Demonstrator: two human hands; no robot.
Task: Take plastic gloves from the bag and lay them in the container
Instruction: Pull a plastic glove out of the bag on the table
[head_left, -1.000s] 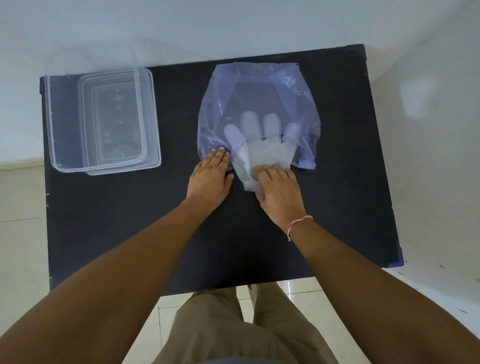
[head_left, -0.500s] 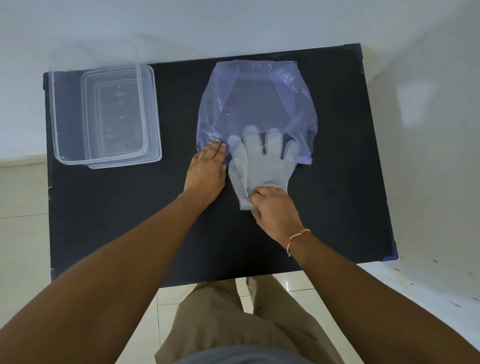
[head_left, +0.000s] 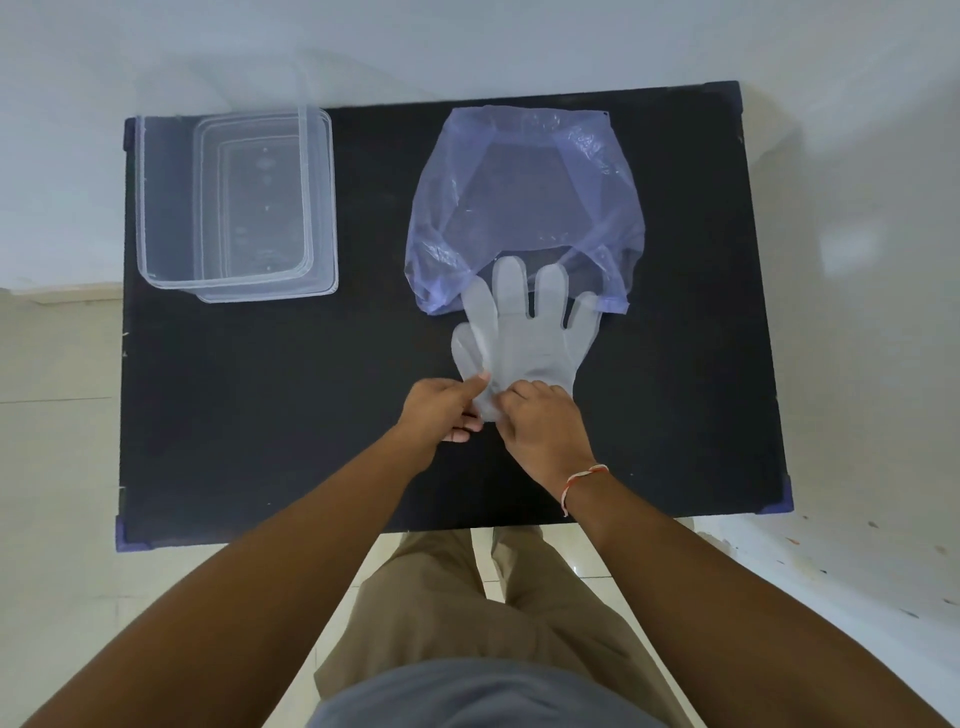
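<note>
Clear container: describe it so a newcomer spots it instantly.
On the black table, look to the far left corner. The clear container sits there, apart from the purple bag: rigid, rectangular and colourless, unlike the soft bag.

The table (head_left: 260, 415) is black with purple corner caps. The bag (head_left: 524, 208) is translucent violet, the gloves (head_left: 530, 343) milky clear, the container (head_left: 234, 208) at upper left colourless. A red-and-white thread (head_left: 584, 475) circles one wrist. Trousers (head_left: 457, 597) are khaki.

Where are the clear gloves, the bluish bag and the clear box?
Clear plastic gloves (head_left: 535, 338), head view, palm.
Bluish plastic bag (head_left: 519, 208), head view, middle.
Clear plastic box (head_left: 143, 208), head view, left wall.
</note>
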